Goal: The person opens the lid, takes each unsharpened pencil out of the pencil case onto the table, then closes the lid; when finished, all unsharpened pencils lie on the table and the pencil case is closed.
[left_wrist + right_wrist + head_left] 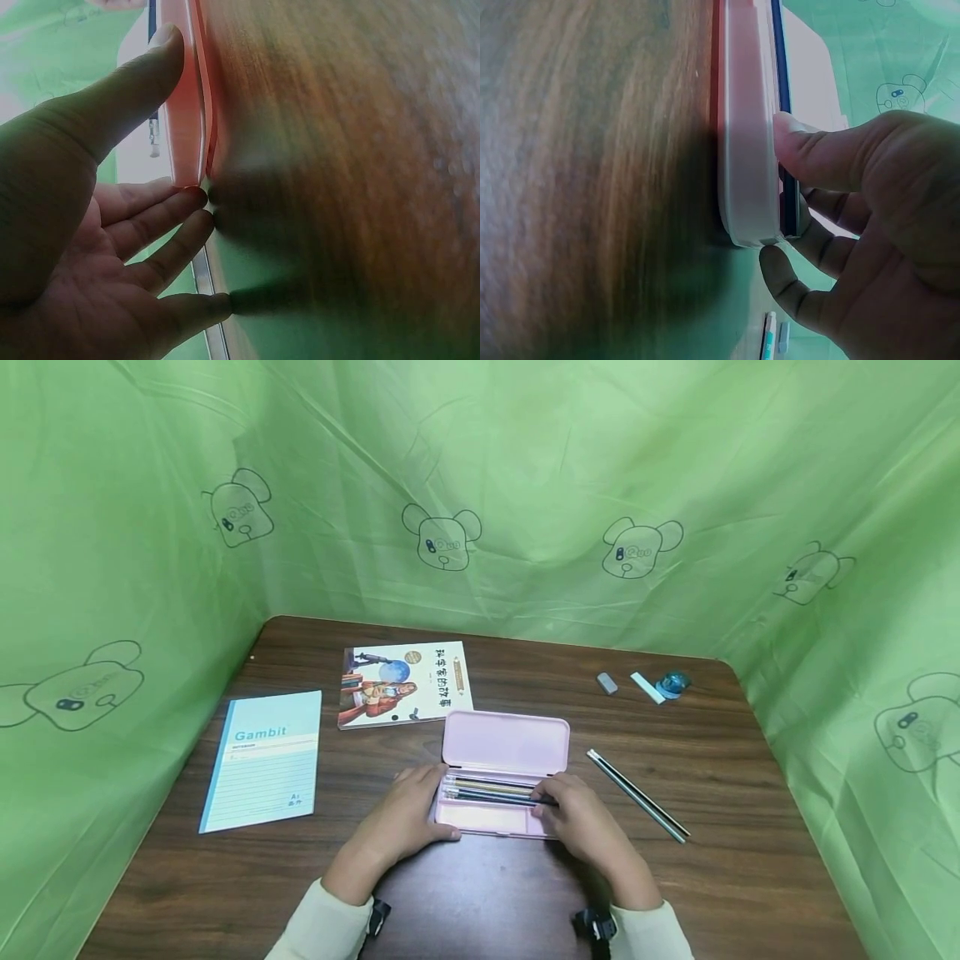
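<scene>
A pink pencil case (480, 818) lies with its lid (506, 742) raised, and several pencils (483, 787) sit lengthwise in its rear part. My left hand (405, 810) touches the case's left end. Its thumb rests along the front wall (184, 112), and its straight fingers meet the corner in the left wrist view. At the other end, my right hand (577, 810) pinches a dark pencil (786, 90) between thumb and fingers, just over the case's rim. That pencil lies along the case, its far end among the others.
Two pencils (637, 795) lie on the wooden table (750, 877) right of the case. Behind them are a grey eraser (607, 683), a white-and-blue strip (647, 687) and a blue sharpener-like object (672, 684). A picture book (405, 685) and a light-blue notebook (262, 760) lie left.
</scene>
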A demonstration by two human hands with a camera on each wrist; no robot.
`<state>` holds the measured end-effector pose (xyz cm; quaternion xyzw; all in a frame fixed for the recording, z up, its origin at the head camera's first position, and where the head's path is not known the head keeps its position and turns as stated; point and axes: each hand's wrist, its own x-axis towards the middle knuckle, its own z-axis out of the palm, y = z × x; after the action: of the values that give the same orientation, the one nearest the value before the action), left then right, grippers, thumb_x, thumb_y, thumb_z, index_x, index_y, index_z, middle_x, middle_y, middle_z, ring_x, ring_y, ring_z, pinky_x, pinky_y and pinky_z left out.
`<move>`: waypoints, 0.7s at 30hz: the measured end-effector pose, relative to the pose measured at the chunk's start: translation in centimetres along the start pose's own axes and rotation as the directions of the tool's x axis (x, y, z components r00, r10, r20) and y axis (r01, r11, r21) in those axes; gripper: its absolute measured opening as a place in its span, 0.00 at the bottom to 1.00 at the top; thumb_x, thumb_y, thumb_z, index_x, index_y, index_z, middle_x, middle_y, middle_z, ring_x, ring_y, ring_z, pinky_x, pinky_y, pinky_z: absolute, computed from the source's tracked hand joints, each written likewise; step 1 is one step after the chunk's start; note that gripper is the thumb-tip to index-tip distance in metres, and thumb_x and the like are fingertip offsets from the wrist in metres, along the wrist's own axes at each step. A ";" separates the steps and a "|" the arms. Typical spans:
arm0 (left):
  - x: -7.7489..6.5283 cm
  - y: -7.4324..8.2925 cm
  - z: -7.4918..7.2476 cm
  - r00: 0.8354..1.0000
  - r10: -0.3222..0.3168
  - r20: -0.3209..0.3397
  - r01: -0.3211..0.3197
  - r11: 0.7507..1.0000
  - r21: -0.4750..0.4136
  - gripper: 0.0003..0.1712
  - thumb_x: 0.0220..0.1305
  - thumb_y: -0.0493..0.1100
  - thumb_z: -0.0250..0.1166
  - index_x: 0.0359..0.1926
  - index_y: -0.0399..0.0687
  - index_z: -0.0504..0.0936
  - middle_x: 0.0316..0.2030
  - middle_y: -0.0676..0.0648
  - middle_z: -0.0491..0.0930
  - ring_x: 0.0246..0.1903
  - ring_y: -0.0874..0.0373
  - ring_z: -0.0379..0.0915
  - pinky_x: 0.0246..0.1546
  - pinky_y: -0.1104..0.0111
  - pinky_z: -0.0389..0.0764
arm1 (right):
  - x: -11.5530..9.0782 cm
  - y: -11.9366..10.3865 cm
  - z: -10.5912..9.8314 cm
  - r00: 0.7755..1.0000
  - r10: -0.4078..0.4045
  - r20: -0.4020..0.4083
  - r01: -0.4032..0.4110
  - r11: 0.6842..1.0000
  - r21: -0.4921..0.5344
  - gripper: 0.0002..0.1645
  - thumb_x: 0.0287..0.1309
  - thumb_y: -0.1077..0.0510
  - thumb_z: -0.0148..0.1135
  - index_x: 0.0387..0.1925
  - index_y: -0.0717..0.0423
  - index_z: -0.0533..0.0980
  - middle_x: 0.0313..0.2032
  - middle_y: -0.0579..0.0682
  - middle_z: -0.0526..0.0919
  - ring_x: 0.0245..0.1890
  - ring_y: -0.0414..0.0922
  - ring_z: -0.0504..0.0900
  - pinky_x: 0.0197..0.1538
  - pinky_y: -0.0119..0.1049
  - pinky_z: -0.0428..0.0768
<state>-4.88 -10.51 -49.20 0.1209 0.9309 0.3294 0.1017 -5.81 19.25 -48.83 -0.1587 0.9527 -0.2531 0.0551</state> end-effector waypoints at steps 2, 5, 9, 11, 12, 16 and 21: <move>0.0 0.0 0.0 1.000 -0.001 0.001 0.001 1.000 0.002 0.59 0.50 0.50 0.92 0.78 0.34 0.74 0.74 0.33 0.79 0.75 0.32 0.72 0.83 0.39 0.67 | 0.0 0.0 -0.1 1.000 0.010 -0.001 -0.010 1.000 0.004 0.10 0.65 0.64 0.79 0.38 0.48 0.85 0.39 0.42 0.85 0.46 0.43 0.82 0.56 0.49 0.86; -0.1 0.0 -0.1 1.000 -0.003 0.002 0.003 1.000 0.004 0.59 0.50 0.50 0.92 0.78 0.34 0.74 0.74 0.33 0.78 0.75 0.32 0.72 0.83 0.39 0.67 | -0.1 -0.1 -0.3 1.000 0.011 -0.011 -0.011 1.000 0.005 0.10 0.65 0.65 0.79 0.38 0.48 0.85 0.38 0.42 0.85 0.46 0.42 0.82 0.56 0.49 0.86; -0.1 0.1 -0.1 1.000 -0.005 0.000 0.005 1.000 -0.002 0.58 0.50 0.50 0.92 0.78 0.35 0.74 0.74 0.34 0.78 0.76 0.32 0.72 0.83 0.38 0.67 | -0.3 0.1 -0.6 0.999 -0.024 -0.039 0.024 1.000 0.006 0.10 0.64 0.65 0.79 0.38 0.48 0.85 0.38 0.42 0.85 0.46 0.43 0.83 0.56 0.49 0.86; -0.1 0.2 -0.1 1.000 -0.006 0.002 0.006 1.000 -0.005 0.58 0.50 0.50 0.92 0.78 0.35 0.74 0.74 0.34 0.78 0.76 0.32 0.72 0.83 0.38 0.67 | -0.5 0.4 -1.0 0.998 -0.035 -0.053 0.035 0.999 0.002 0.11 0.64 0.65 0.79 0.38 0.48 0.85 0.39 0.42 0.85 0.46 0.43 0.84 0.55 0.49 0.86; -0.1 0.2 -0.1 1.000 -0.004 0.001 0.004 1.000 -0.005 0.58 0.50 0.50 0.92 0.78 0.35 0.75 0.74 0.34 0.78 0.76 0.32 0.72 0.83 0.38 0.67 | -0.6 0.6 -1.2 0.997 -0.040 -0.060 0.041 0.999 0.005 0.10 0.64 0.66 0.79 0.38 0.49 0.85 0.39 0.43 0.86 0.46 0.44 0.84 0.55 0.50 0.86; -0.1 0.2 -0.1 1.000 -0.003 0.003 0.003 1.000 -0.007 0.58 0.50 0.50 0.92 0.77 0.35 0.75 0.74 0.34 0.78 0.76 0.32 0.72 0.83 0.38 0.66 | -1.0 1.7 -2.2 0.997 0.008 -0.077 -0.007 1.000 0.009 0.09 0.66 0.67 0.77 0.40 0.50 0.85 0.41 0.46 0.87 0.47 0.45 0.85 0.55 0.51 0.88; -0.1 0.1 -0.1 1.000 0.001 0.002 -0.001 1.000 -0.014 0.57 0.50 0.49 0.92 0.77 0.36 0.75 0.74 0.34 0.79 0.76 0.32 0.71 0.83 0.37 0.65 | -2.1 3.7 -3.7 0.988 0.101 -0.116 -0.101 0.995 0.003 0.06 0.69 0.65 0.75 0.43 0.54 0.87 0.43 0.50 0.89 0.50 0.50 0.88 0.57 0.57 0.88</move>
<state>-4.82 -10.52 -49.07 0.1212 0.9284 0.3358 0.1031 -5.56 24.76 -47.40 -0.0953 0.9615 -0.2574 0.0122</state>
